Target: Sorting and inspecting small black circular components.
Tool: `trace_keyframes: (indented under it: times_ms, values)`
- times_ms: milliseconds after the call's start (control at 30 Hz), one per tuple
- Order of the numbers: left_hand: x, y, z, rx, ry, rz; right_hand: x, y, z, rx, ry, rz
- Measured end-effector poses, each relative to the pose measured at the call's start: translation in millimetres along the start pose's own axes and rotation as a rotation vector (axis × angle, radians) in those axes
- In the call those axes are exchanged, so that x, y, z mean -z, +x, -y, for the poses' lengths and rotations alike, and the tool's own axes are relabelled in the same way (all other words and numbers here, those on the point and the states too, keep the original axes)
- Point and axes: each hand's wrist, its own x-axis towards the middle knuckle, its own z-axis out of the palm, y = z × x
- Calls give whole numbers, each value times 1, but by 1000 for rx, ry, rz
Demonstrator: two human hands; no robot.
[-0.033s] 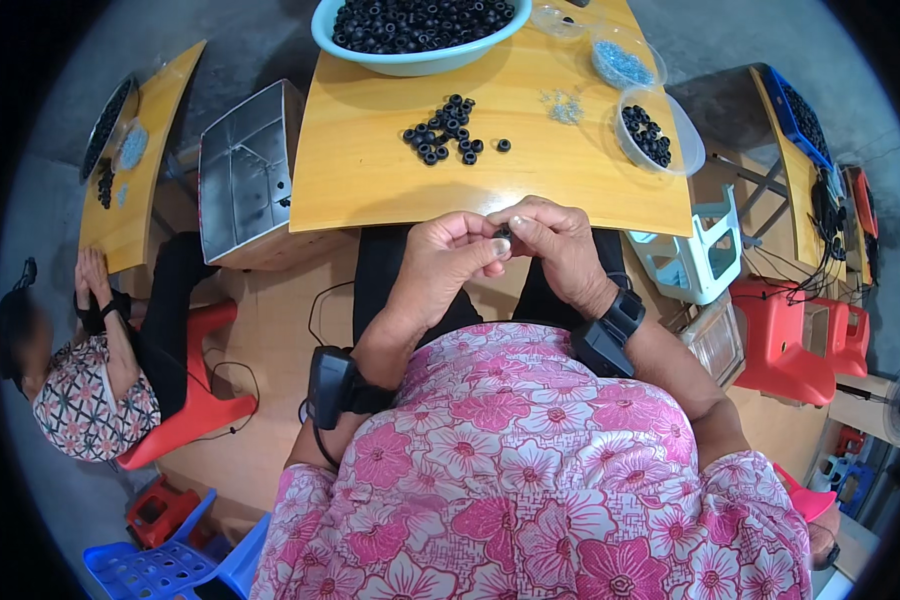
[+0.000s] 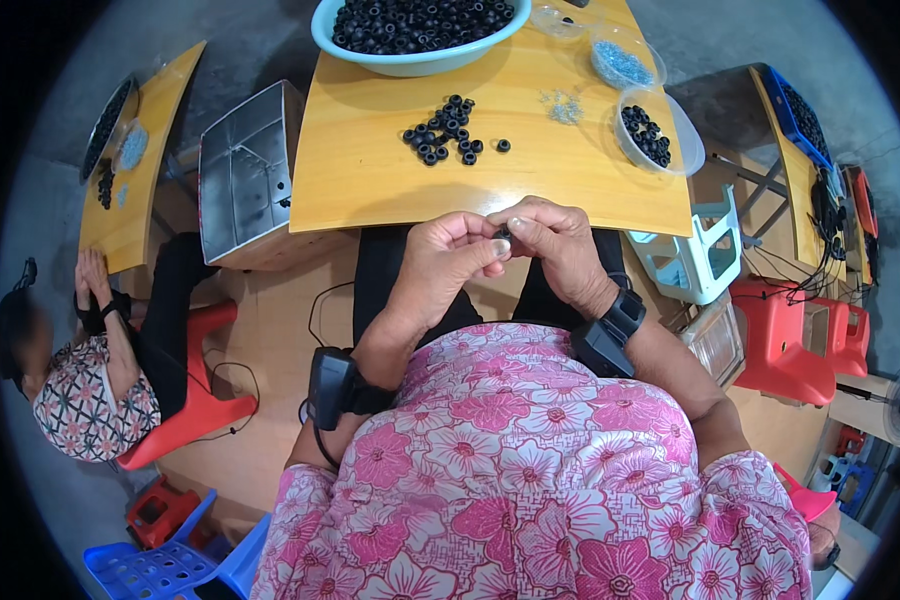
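Observation:
My left hand point(image 2: 448, 262) and my right hand point(image 2: 558, 245) meet just below the near edge of the yellow wooden table point(image 2: 370, 185). Their fingertips pinch one small black ring point(image 2: 503, 236) between them. A loose pile of the same black rings point(image 2: 448, 132) lies on the table beyond my hands. Farther back stands a light blue bowl point(image 2: 322, 28) heaped with black rings. To the right are a clear tub point(image 2: 686, 148) holding some black rings, a clear tub of small blue pieces point(image 2: 620, 62), and a little scatter of pale blue pieces point(image 2: 565, 108).
A metal box point(image 2: 245, 170) stands left of the table. Another person point(image 2: 90, 395) sits at far left on a red stool point(image 2: 195, 405) by a second yellow table point(image 2: 145, 160). A white-blue stool point(image 2: 695, 258), red stools point(image 2: 790, 340) and a blue crate point(image 2: 800, 115) crowd the right.

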Motion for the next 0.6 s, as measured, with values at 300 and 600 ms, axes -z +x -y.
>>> trace_keyframes:
  times_ms: [300, 600]
  values:
    - [-3, -4, -5, -75, 44, 5, 5, -1, -3, -90, 152, 76]
    - [-2, -5, -6, -112, 130, 0, 12, 0, 0, -272, 336, 173]
